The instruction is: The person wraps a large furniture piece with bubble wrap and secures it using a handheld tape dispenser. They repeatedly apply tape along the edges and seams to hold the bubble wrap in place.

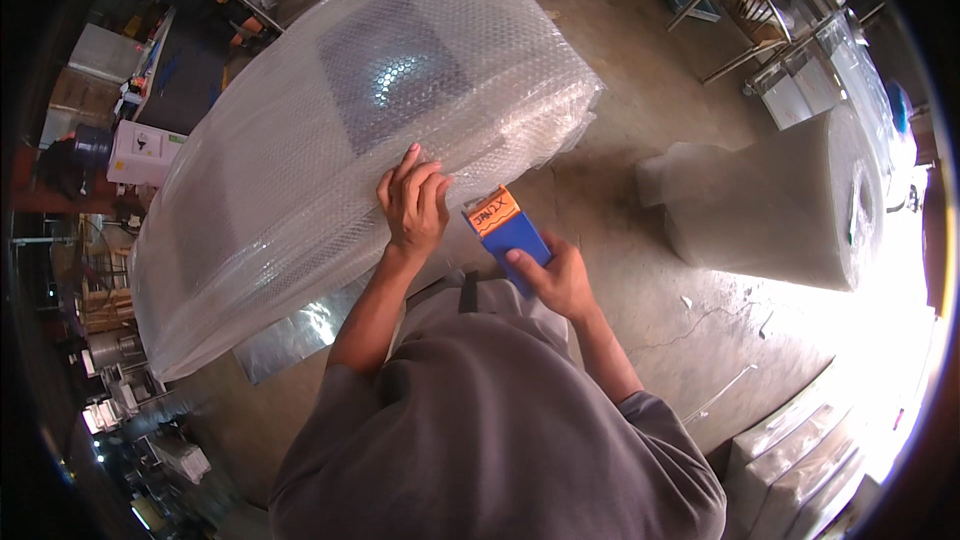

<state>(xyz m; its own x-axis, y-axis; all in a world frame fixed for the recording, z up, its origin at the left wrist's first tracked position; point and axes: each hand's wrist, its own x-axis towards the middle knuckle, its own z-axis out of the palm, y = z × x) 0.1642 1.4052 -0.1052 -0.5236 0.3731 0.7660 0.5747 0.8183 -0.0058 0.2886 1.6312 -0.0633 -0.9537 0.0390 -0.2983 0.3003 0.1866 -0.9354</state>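
Holding one blue tool [514,248], the right hand [560,278] is near one wrapped bundle [270,175].

This looks like a workshop or packing area: cracked concrete floor [660,340] below the right grip [555,278], a large roll of bubble wrap [760,205] to its right, film-wrapped bundles [790,460] nearer the body on that side, and a bulky bubble-wrapped piece [270,180] to its left.
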